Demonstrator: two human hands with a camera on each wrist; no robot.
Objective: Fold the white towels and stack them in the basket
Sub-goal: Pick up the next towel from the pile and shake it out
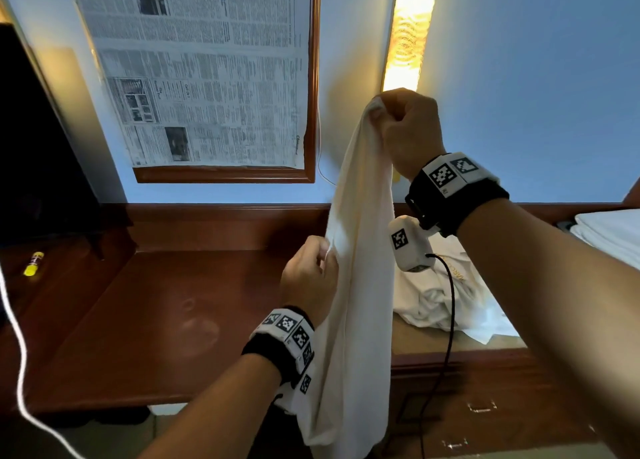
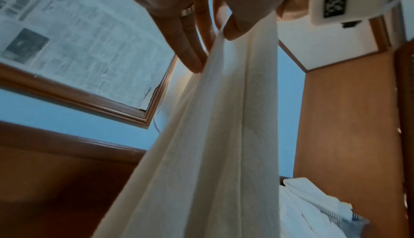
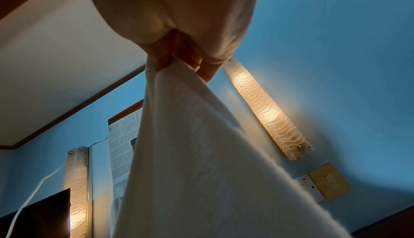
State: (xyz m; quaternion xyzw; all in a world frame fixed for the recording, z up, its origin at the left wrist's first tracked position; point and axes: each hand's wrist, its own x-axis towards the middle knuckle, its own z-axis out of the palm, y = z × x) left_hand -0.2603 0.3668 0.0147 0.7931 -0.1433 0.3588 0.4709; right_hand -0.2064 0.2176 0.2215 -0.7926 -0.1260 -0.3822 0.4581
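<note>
A long white towel (image 1: 356, 237) hangs in loose vertical folds in front of me. My right hand (image 1: 405, 126) is raised high and grips the towel's top corner in a fist; the right wrist view shows the cloth (image 3: 197, 162) falling from the closed fingers (image 3: 172, 59). Lower down, my left hand (image 1: 311, 275) pinches the towel's left edge about halfway down; in the left wrist view its fingers (image 2: 192, 47) lie along the cloth (image 2: 212, 144). A crumpled pile of white towels (image 1: 440, 299) lies on the desk to the right. No basket is in view.
A dark wooden desk (image 1: 156, 320) spreads below, with a yellow tube (image 1: 33, 264) at its far left. A framed newspaper (image 1: 207, 77) and a lit wall lamp (image 1: 410, 32) hang on the blue wall. Folded white linen (image 1: 613, 237) sits at right. A white cable (image 1: 17, 354) crosses the left.
</note>
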